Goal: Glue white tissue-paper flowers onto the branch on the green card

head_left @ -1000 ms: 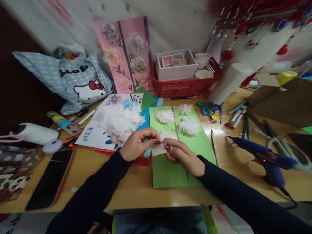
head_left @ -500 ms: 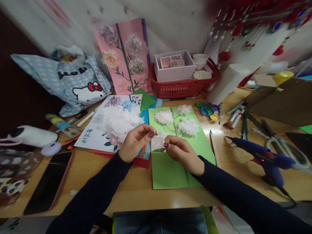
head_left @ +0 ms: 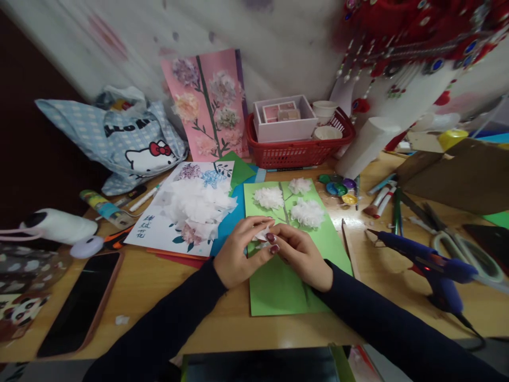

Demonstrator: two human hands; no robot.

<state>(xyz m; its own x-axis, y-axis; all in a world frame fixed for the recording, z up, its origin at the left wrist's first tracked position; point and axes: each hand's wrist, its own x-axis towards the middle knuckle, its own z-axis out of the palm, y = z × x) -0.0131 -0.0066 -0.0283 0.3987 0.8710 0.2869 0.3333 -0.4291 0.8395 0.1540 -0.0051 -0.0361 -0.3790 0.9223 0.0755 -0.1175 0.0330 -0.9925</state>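
Three ruffled white blossoms (head_left: 307, 213) are already set along the grey painted stem (head_left: 284, 204) on the smooth green card (head_left: 274, 300), from twelve to two o'clock of the hands; toward six, none is seen. A thin white tissue piece (head_left: 262, 234), its folds partly hidden, is held over the card between the left hand (head_left: 242, 254) and right hand (head_left: 303, 253), fingertips together. At ten o'clock, a crinkled tissue pile (head_left: 194, 204) is left unused.

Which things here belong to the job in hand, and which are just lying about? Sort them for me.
Likely in the job:
white paper piece between left hand and right hand
green card
white flowers on it
white papery heap
blue glue gun

Seemingly just lying about:
phone
checked bag
red basket
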